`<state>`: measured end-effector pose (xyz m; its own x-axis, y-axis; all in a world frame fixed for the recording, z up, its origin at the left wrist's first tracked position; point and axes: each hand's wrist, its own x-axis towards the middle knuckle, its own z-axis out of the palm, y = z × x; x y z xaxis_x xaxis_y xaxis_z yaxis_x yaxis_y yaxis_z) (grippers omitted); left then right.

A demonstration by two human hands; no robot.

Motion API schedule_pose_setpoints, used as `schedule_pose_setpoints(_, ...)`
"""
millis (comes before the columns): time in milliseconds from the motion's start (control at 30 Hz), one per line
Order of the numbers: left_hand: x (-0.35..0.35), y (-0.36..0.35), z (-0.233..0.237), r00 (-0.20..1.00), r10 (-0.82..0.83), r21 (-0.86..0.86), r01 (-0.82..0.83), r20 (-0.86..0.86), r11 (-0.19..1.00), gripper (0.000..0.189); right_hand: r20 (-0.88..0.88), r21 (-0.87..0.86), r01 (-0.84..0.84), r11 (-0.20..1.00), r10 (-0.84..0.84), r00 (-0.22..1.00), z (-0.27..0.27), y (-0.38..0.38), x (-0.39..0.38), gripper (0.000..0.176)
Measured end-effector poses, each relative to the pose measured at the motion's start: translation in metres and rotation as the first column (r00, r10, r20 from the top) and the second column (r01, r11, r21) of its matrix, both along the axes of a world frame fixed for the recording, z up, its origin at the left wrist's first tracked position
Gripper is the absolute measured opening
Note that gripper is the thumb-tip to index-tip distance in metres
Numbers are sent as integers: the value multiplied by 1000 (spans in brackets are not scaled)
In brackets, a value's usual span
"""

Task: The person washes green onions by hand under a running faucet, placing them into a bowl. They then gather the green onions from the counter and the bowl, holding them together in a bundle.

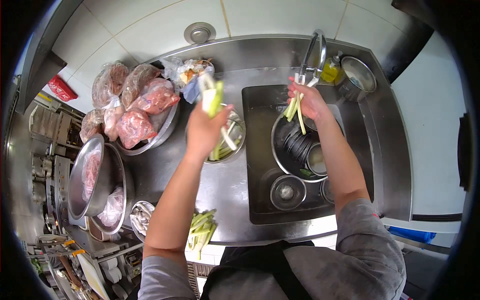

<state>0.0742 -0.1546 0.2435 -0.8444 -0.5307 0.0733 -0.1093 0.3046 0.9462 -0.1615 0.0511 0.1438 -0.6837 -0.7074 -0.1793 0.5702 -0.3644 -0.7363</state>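
My left hand (204,131) is closed around a few short, thick green onion pieces (215,100), slightly blurred. It is above a metal bowl (242,145) that holds cut green and white stalks. Over the sink (260,200), my right hand (311,101) grips several thin green onion stalks (295,107) just under the faucet (320,50). Their lower ends hang above a large pot (275,142) with dark ridged items and a small bowl inside. More green onions (202,227) lie at the front edge of the counter, partly behind my left forearm.
Bagged raw meat (137,125) fills a wide metal bowl at the back left. Two tilted metal basins (75,200) with bagged meat stand nearer. A dish of pale pieces (141,218) is beside my forearm. A yellow soap bottle (330,71) and a metal pot (367,75) stand behind the sink.
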Motion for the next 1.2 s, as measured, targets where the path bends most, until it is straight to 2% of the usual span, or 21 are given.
schedule_pose_setpoints(67,-37,28,3,976,-207,174,193,68,966,29,-60,4,-3,1000,3,998,13,4,3,29)
schedule_pose_setpoints(133,-86,53,-26,966,-257,271,248,-5,930,30,-194,143,157,977,-128,973,25,7,0,31)
schedule_pose_setpoints(200,-134,76,-57,973,-233,370,216,1,904,29,-179,122,225,967,-202,963,14,9,-16,26)
schedule_pose_setpoints(233,-149,88,-63,978,-206,394,191,-3,899,31,-192,211,265,941,-226,955,10,11,-23,24)
schedule_pose_setpoints(267,-161,99,-70,976,-217,403,203,-12,893,31,-207,297,305,905,-251,946,4,13,-30,24)
schedule_pose_setpoints(333,-182,122,-81,997,-52,180,40,59,983,32,-199,305,401,864,-354,914,1,14,-32,24)
schedule_pose_setpoints(400,-209,136,-112,996,-75,179,64,57,982,38,-68,86,467,880,-462,884,-11,7,-39,25)
schedule_pose_setpoints(533,-222,156,-132,975,-212,391,222,-71,893,42,-75,214,412,886,-406,911,11,23,-35,22)
schedule_pose_setpoints(600,-218,162,-138,891,-311,544,449,-331,709,39,-117,162,267,950,-250,961,18,35,-35,22)
schedule_pose_setpoints(633,-213,159,-134,907,-354,714,403,-228,573,48,-110,108,246,963,-234,966,21,42,-33,38)
schedule_pose_setpoints(767,-199,161,-128,902,-393,779,373,-179,503,30,-256,2,402,916,-388,886,-6,42,-47,42)
schedule_pose_setpoints(800,-196,164,-130,904,-389,780,369,-176,506,30,-627,74,581,810,-415,659,-9,46,-53,42)
schedule_pose_setpoints(833,-193,167,-133,893,-394,742,412,-215,529,29,-894,52,744,666,-301,332,-10,48,-59,42)
schedule_pose_setpoints(867,-190,167,-136,881,-401,702,451,-251,551,28,-997,-59,855,516,-72,-25,-13,47,-64,42)
schedule_pose_setpoints(933,-190,165,-140,861,-445,726,467,-244,505,36,-992,-68,857,511,-126,-4,-13,36,-60,41)
schedule_pose_setpoints(967,-190,165,-143,851,-454,729,485,-265,484,40,-922,172,652,739,-113,370,-13,33,-57,41)
schedule_pose_setpoints(1000,-191,165,-143,840,-461,731,503,-286,462,45,-734,310,324,894,9,679,-9,32,-52,40)
schedule_pose_setpoints(1033,-194,164,-145,837,-436,726,521,-331,449,54,-719,438,279,855,147,679,10,35,-41,41)
schedule_pose_setpoints(1067,-200,164,-146,842,-426,727,515,-331,454,54,-718,439,269,857,156,678,7,36,-47,41)
schedule_pose_setpoints(1133,-211,168,-141,895,-379,640,437,-236,633,48,-822,369,314,875,150,549,4,38,-61,46)
schedule_pose_setpoints(1200,-214,174,-123,917,-324,499,398,-232,770,38,-765,299,505,810,-113,634,28,47,-43,52)
